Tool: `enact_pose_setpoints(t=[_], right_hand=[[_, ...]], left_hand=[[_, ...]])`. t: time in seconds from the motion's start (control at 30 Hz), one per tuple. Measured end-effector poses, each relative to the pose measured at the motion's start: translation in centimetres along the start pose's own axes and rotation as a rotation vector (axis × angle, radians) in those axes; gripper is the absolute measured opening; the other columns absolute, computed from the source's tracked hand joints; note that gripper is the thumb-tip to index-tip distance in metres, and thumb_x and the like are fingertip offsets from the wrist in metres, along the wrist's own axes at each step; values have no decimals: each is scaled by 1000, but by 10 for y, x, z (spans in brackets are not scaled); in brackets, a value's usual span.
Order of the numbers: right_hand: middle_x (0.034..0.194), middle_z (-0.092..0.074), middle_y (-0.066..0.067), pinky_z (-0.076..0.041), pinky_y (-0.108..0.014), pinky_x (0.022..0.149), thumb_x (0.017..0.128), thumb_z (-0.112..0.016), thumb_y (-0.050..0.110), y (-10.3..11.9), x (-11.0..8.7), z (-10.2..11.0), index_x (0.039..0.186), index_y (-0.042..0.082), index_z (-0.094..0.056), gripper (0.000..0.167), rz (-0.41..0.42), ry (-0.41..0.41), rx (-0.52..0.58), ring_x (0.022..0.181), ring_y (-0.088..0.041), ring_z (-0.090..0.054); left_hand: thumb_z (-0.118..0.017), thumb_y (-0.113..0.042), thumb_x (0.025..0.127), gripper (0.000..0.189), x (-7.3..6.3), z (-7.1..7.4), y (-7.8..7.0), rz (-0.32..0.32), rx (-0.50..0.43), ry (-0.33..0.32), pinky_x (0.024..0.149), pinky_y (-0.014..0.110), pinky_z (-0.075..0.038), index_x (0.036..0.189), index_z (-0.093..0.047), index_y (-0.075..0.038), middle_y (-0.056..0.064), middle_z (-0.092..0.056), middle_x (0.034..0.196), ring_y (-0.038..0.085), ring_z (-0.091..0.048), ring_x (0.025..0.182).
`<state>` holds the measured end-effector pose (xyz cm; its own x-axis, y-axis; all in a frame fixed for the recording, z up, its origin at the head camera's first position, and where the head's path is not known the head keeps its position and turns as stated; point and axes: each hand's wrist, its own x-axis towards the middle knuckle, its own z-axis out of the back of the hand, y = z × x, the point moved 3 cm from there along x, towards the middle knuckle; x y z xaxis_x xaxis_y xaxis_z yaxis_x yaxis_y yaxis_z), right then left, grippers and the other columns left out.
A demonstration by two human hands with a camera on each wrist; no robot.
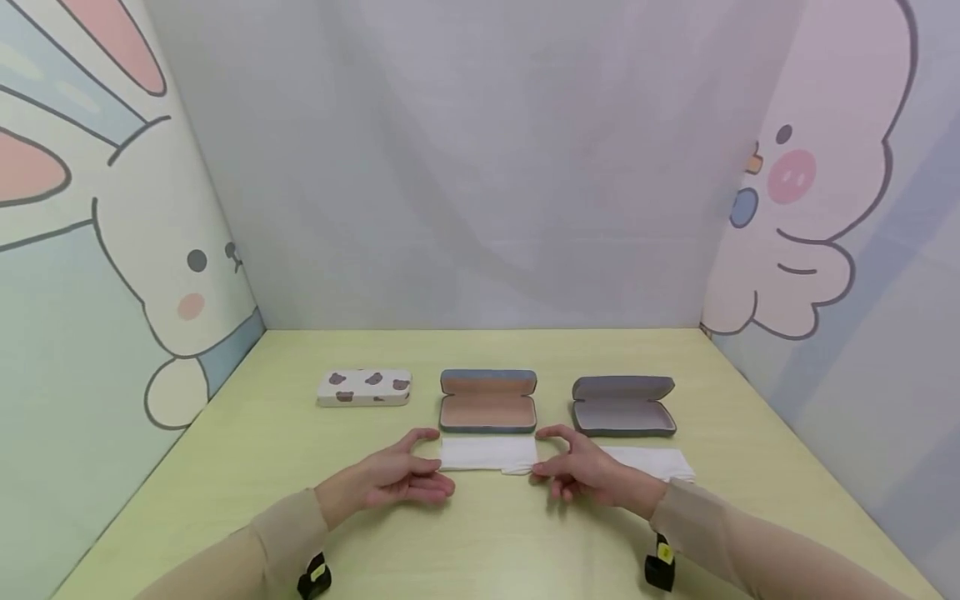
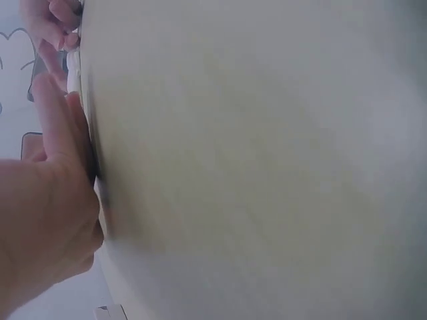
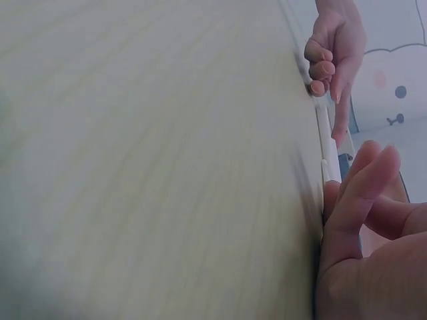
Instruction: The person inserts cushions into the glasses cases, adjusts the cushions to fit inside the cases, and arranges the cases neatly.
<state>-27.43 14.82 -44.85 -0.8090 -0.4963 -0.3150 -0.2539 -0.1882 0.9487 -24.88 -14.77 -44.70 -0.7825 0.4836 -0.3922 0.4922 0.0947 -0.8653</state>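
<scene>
A folded white cloth (image 1: 487,454) lies flat in front of an open blue-grey glasses case (image 1: 488,412) with a pinkish lining. At the cloth's left end is my left hand (image 1: 405,475), thumb and index finger spread to its two corners, the other fingers loosely bent. My right hand (image 1: 581,468) mirrors it at the right end, thumb tip touching the near corner and index finger by the far one. From low over the table, the right wrist view shows the cloth edge-on as a thin white strip (image 3: 326,137) between both hands.
Right of the middle stands an open dark grey glasses case (image 1: 623,416). Below it, a second white cloth (image 1: 652,461) is partly covered by the right hand and wrist. A closed white case with brown patches (image 1: 365,388) lies at the left. Printed walls surround the pale yellow table (image 1: 480,542).
</scene>
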Motion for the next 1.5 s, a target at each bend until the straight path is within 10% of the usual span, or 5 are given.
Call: enact_pose_setpoints(t=[1.5], right_hand=[[72, -73, -6, -48, -19, 42, 88, -68, 8, 3, 12, -7, 137, 6, -28, 63, -28, -2, -23, 45, -6, -54]], left_hand=[[-51, -3, 97, 50, 14, -15, -4, -23, 176, -145, 62, 31, -62, 134, -19, -11, 13, -73, 75, 18, -71, 62]])
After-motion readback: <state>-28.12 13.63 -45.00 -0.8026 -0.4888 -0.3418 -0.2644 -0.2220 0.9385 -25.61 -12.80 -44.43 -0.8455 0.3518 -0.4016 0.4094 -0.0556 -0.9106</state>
